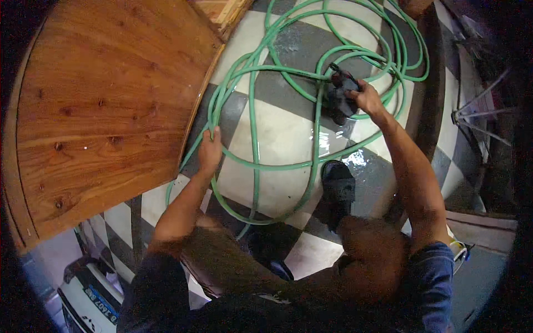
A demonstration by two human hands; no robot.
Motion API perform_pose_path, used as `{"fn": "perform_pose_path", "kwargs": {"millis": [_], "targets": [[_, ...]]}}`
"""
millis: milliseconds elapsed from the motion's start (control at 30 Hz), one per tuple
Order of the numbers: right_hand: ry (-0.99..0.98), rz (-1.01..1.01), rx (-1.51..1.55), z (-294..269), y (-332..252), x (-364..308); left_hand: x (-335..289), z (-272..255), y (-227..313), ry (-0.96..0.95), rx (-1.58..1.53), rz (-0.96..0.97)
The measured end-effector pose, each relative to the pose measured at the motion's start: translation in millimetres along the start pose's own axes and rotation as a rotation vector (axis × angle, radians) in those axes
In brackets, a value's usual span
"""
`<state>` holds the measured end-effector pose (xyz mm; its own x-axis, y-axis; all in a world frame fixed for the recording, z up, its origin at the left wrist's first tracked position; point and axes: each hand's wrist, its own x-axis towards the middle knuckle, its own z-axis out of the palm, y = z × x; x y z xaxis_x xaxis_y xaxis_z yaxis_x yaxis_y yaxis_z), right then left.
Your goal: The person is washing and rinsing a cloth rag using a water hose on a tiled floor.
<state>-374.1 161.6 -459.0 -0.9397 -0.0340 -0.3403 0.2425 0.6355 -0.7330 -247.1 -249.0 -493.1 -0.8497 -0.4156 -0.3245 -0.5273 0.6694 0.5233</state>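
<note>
A long green hose [283, 166] lies in loose, overlapping loops over the checkered floor. At the left, my left hand [209, 150] is closed around a few strands of it where they bunch together. My right hand [368, 101], farther away and to the right, grips the edge of a dark, lumpy device [341, 97]. One end of the hose seems to meet this device at its upper left. The device's exact kind is too dark to make out. Some hose loops pass behind it.
A brown wooden panel [111, 105] stands close on the left. The black and white tiles [272, 130] look wet in places. My sandalled foot [338, 186] is near the hose loops. A dark ledge [425, 83] runs along the right, and a white vehicle part [91, 297] shows at lower left.
</note>
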Motion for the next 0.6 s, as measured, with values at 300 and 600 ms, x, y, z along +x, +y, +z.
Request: {"fn": "perform_pose_path", "kwargs": {"millis": [300, 600], "targets": [[0.186, 0.124, 0.212, -2, 13, 40, -66, -15, 93, -0.232, -0.324, 0.268], [0.288, 0.149, -0.123, 21, 44, 49, -116, -16, 134, -0.274, -0.172, 0.498]]}}
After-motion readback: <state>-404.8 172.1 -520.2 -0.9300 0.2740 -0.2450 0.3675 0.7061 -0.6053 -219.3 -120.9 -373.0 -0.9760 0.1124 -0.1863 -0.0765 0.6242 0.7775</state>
